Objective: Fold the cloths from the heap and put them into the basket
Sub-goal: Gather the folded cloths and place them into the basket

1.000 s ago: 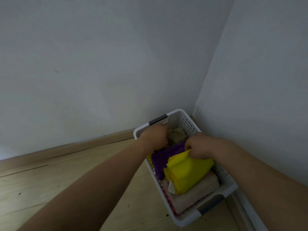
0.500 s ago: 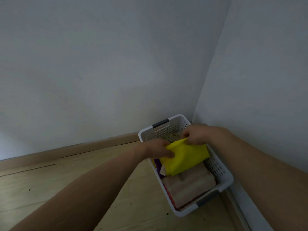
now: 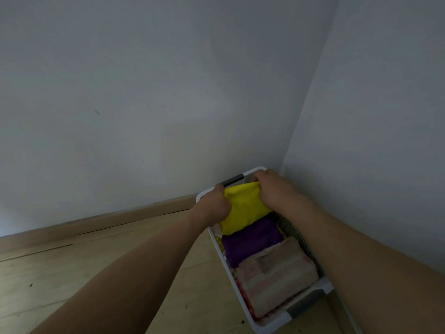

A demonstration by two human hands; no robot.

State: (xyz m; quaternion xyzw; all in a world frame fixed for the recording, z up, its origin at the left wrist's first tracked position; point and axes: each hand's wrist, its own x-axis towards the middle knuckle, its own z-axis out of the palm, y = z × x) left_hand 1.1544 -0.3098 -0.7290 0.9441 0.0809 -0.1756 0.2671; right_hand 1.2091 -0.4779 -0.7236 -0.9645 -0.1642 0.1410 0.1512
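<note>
A white perforated basket [image 3: 322, 288] with grey handles stands on the floor in the room's corner. Inside it, a folded yellow cloth [image 3: 243, 208] lies at the far end, a folded purple cloth [image 3: 250, 242] in the middle, and a folded pale pink towel [image 3: 274, 280] at the near end. My left hand [image 3: 213, 206] grips the yellow cloth's left edge. On the cloth's far right corner, by the far handle, my right hand [image 3: 272, 189] is closed. The heap of cloths is out of view.
Two plain white walls meet right behind the basket. A wooden skirting board [image 3: 108, 220] runs along the left wall above the light wooden floor [image 3: 84, 268], which stretches to the left of the basket.
Both hands have carried the yellow cloth from the near middle of the basket to its far end. The purple cloth, covered half a second ago, now shows.
</note>
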